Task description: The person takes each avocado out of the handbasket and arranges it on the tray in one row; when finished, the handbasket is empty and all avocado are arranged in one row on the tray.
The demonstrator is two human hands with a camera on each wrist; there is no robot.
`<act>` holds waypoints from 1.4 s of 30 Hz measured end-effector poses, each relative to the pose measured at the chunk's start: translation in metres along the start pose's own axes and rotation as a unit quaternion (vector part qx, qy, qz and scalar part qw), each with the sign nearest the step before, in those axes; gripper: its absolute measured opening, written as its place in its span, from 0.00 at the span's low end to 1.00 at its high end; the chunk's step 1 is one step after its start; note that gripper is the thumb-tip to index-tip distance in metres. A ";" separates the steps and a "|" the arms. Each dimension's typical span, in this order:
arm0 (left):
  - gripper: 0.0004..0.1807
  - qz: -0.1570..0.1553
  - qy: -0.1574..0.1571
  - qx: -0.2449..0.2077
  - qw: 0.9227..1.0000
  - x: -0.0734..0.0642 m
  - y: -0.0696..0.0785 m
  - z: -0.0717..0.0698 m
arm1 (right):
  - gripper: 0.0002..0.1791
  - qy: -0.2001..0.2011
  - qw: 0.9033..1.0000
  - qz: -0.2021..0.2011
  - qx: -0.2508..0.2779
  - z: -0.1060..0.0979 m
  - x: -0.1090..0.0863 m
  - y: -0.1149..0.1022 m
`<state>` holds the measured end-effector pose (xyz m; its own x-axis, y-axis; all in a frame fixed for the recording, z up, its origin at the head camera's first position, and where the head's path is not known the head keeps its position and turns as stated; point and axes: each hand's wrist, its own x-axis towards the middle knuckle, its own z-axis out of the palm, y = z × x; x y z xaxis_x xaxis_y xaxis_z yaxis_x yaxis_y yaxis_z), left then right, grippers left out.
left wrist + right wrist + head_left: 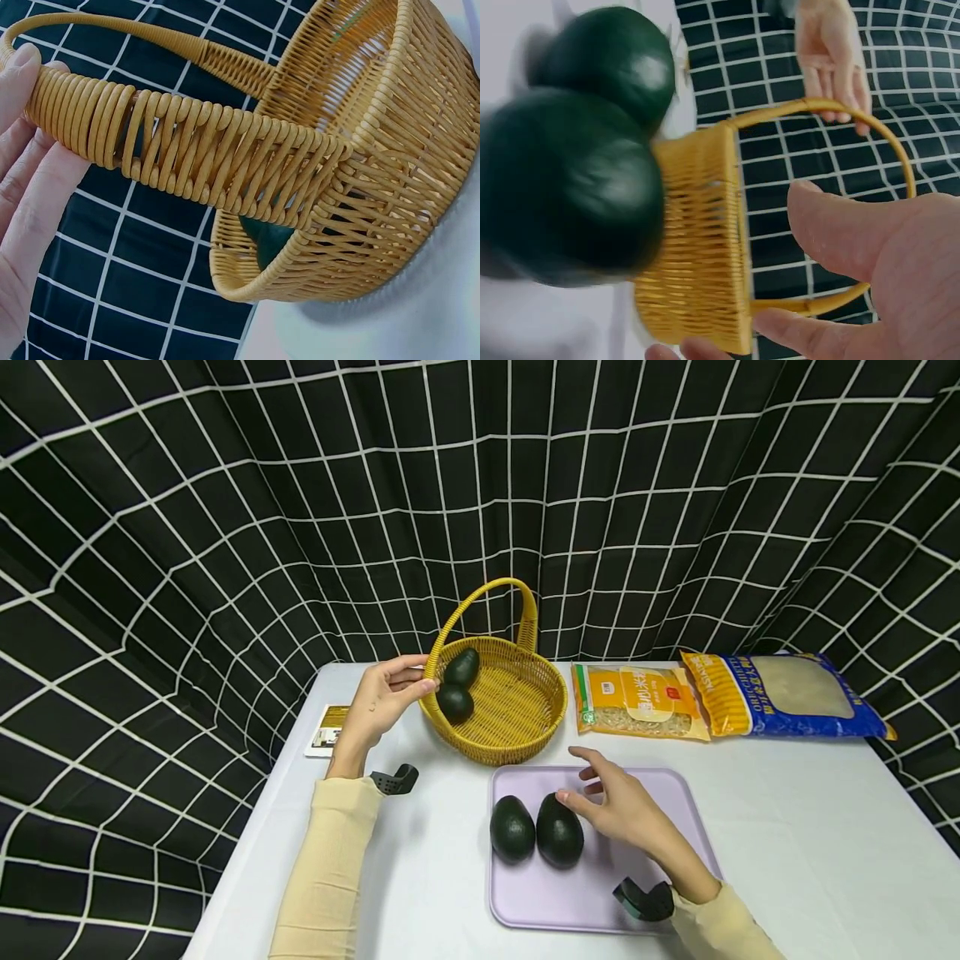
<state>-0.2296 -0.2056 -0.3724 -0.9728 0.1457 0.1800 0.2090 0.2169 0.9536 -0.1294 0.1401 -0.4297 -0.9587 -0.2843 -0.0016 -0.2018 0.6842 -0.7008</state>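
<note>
A yellow wicker basket stands at the middle back, its tall handle upright. My left hand pinches the left side of this handle between thumb and fingers. Inside the basket, against its left wall, lie two dark green avocados, one behind the other. Two more avocados, a left and a right, sit side by side on a lilac tray. Over the tray hovers my right hand, fingers spread and holding nothing, close to the right avocado. The right wrist view shows these tray avocados blurred.
An orange rice bag lies right of the basket, with a blue and yellow pasta bag beside it. A small printed packet is at the table's left, partly behind my left wrist. Black gridded curtain surrounds the white table.
</note>
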 end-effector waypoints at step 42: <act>0.22 0.000 -0.004 0.000 1.000 0.003 0.000 -0.002 | 0.25 -0.081 0.995 -0.057 -0.033 0.003 0.156 -0.068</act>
<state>-0.2323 -0.2067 -0.3717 -0.9719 0.1540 0.1779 0.2090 0.2177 0.9534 -0.2648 0.0472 -0.3848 -0.8848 -0.4640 -0.0430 -0.3256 0.6816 -0.6553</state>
